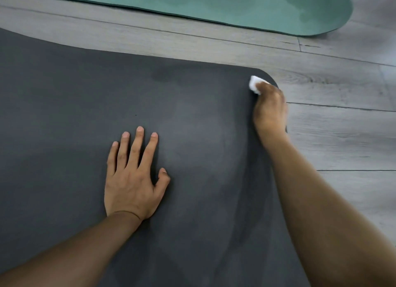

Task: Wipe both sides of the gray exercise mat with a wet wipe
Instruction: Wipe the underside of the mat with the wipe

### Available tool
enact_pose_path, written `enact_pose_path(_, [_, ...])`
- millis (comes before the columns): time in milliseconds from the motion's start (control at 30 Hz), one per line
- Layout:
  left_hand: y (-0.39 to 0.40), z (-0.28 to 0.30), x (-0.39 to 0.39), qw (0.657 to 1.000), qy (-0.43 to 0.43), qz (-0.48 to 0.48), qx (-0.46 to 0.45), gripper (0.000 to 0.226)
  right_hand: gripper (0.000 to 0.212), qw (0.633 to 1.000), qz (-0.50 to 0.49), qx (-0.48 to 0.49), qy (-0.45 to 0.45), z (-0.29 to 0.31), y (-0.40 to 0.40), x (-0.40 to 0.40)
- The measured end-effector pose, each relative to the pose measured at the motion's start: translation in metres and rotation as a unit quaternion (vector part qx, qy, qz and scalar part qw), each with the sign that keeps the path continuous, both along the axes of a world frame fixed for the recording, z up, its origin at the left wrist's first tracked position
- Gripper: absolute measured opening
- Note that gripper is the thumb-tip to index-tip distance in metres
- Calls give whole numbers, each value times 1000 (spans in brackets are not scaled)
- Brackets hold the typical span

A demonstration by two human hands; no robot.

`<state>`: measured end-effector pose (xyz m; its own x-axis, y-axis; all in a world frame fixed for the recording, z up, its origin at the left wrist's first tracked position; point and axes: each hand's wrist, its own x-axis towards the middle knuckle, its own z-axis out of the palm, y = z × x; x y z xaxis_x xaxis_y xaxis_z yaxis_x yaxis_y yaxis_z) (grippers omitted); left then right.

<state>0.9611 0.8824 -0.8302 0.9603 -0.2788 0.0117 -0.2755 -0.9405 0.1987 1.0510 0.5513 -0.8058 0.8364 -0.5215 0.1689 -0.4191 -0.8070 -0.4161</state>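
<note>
Right fingers: curled down over a bunched white wet wipe [256, 84], gripping it; the fingertips themselves are hidden under the knuckles and blurred, so only the far part of the wipe shows beyond them.
Right hand [270, 110]: back of the hand up, pressing the wipe onto the far right rounded corner of the gray exercise mat [75, 115]; the outer side of the hand lies along the mat's right edge.
Right forearm: bare, running from the lower right of the view up along the mat's right edge to the wrist.
Left fingers [134, 147]: straight and slightly spread, pointing away from the person; the thumb is bent out to the right; they hold nothing.
Left hand [131, 183]: palm down, flat on the mat's surface, well apart from the right hand and nearer the person.
Left forearm: bare, coming in from the lower left corner across the mat.
Mat: dark gray, spread flat on the floor, filling most of the view; a darker patch [162, 74] shows near its far edge, left of the wipe, and faint lighter smears curve over the surface between the two hands.
Floor [342, 136]: pale gray wood-look planks, visible beyond the mat's far edge and to its right.
Teal mat [235, 5]: lies flat on the floor beyond the gray mat, a strip of planks between them; its rounded end shows at the upper right.
</note>
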Motion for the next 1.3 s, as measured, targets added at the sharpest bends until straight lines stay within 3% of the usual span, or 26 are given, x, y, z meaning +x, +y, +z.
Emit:
enact_pose_path(100, [-1, -1, 0, 1000, -2, 0, -5, 75, 41, 993, -121, 2, 2, 4, 6, -6])
enact_pose_path(167, [-1, -1, 0, 1000, -1, 0, 0, 75, 32, 989, -126, 72, -21, 4, 49, 5])
enact_pose_path(233, [-1, -1, 0, 1000, 1, 0, 2, 75, 31, 991, -27, 122, -43, 0, 108, 13])
enact_pose_path(300, [-1, -1, -1, 1000, 4, 1, 3, 75, 35, 980, 139, 143, -25, -10, 167, 16])
enact_pose_path(367, [-2, -1, 0, 1000, 3, 2, 3, 74, 36, 952, 288, 107, 8, -10, 193, 16])
enact_pose_path(433, [-1, -1, 0, 1000, 2, 1, 3, 74, 38, 938, 341, 57, -5, -11, 169, 13])
enact_pose_path(500, [0, -1, 0, 1000, 1, 2, 0, 74, 38, 961, 273, 30, -16, -11, 115, 0])
enact_pose_path(600, [-1, -2, -1, 1000, 0, 5, 1, 74, 34, 997, 70, 12, -18, -5, 23, -33])
enact_pose_path(733, [-2, -2, 0, 1000, -2, 5, 2, 74, 37, 993, -108, 47, -17, 5, 11, -39])
enact_pose_path(800, [-1, -2, -1, 1000, -6, 6, -1, 73, 33, 986, -108, 121, -35, 4, 54, -22])
enact_pose_path(900, [-1, -2, -1, 1000, -9, 7, -3, 73, 32, 979, 77, 183, -53, -4, 137, -8])
enact_pose_path(967, [-1, -2, 0, 1000, -9, 6, -7, 73, 35, 964, 218, 149, -26, -12, 174, -12])
enact_pose_path(1033, [0, -1, -1, 1000, -11, 6, -4, 72, 40, 952, 289, 97, -11, -7, 165, -16])
enact_pose_path(1100, [0, -1, -1, 1000, -12, 8, -5, 72, 42, 965, 252, 76, -20, -5, 123, -25])
enact_pose_path(1200, [-1, -2, -1, 1000, -12, 9, -1, 72, 37, 997, 48, 46, -30, -4, 37, -51])
enact_pose_path(1300, [-2, -4, 0, 1000, -17, 10, -10, 72, 40, 996, -80, 19, -18, -2, 7, -66])
